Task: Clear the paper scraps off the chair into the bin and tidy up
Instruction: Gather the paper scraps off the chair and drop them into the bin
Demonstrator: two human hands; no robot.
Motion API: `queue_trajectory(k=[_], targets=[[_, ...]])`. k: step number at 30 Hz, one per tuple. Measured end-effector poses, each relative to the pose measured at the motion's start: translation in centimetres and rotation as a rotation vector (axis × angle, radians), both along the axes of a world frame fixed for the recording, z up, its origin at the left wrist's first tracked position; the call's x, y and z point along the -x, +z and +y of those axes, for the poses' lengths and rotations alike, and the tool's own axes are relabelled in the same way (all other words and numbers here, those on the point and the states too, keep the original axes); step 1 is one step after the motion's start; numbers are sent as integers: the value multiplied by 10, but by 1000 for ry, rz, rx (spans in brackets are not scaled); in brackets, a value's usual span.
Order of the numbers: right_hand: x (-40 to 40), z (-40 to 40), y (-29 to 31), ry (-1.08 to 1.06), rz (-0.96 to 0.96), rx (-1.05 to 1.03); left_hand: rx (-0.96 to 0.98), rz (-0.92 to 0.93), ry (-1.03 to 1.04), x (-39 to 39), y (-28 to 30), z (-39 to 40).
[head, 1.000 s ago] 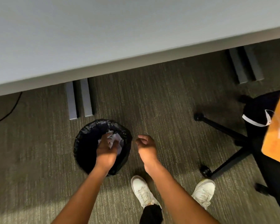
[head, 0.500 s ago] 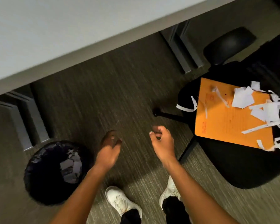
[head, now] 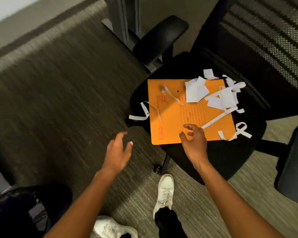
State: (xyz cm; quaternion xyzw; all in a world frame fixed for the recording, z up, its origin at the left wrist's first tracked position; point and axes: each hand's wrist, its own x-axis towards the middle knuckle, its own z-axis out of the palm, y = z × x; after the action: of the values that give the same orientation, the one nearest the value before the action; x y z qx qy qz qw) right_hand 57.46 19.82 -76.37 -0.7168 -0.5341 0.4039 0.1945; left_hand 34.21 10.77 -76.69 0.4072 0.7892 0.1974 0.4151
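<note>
A black office chair point(head: 218, 157) stands at the right with an orange envelope point(head: 175, 117) lying on its seat. Several white paper scraps point(head: 196, 91) and thin strips are scattered over the envelope's far right part and the seat around it. My right hand point(head: 194, 143) hovers over the envelope's near edge, fingers spread, holding nothing. Left of the seat, above the carpet, my left hand point(head: 118, 152) is open and empty. The black-lined bin point(head: 26, 210) sits at the bottom left, with white scraps showing inside.
Chair armrests point(head: 160, 38) stick out at the top and at the far right. A grey desk leg point(head: 122, 19) stands behind the chair, and the desk edge runs along the top left. My white shoes point(head: 164, 191) stand on the carpet close to the chair's wheeled base.
My view swung right from the bin to the chair. Both hands left the bin empty and moved toward the seat; the right hand now reaches over the envelope.
</note>
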Motion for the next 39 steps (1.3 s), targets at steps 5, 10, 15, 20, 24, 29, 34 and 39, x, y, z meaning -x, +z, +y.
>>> queue_trajectory(k=[5, 10, 15, 20, 24, 29, 34, 39], targets=[[-49, 23, -1, -40, -30, -15, -88, 87, -170, -40, -1, 53], [-93, 45, -4, -68, -93, -47, -96, 288, -291, -64, -6, 102], [-122, 78, -11, -115, -207, -86, -67, 451, -391, -72, -22, 135], [-136, 117, -21, -137, -347, -59, -72, 441, -394, -73, -39, 146], [-143, 146, -32, -45, -409, -33, -59, 450, -340, -76, -39, 147], [-145, 183, -43, 73, -447, -18, -41, 447, -304, -70, -35, 153], [-140, 199, -50, 250, -457, 74, -132, 439, -238, -68, -24, 163], [-128, 184, -55, 271, -477, 55, -203, 502, -287, -78, -15, 189]])
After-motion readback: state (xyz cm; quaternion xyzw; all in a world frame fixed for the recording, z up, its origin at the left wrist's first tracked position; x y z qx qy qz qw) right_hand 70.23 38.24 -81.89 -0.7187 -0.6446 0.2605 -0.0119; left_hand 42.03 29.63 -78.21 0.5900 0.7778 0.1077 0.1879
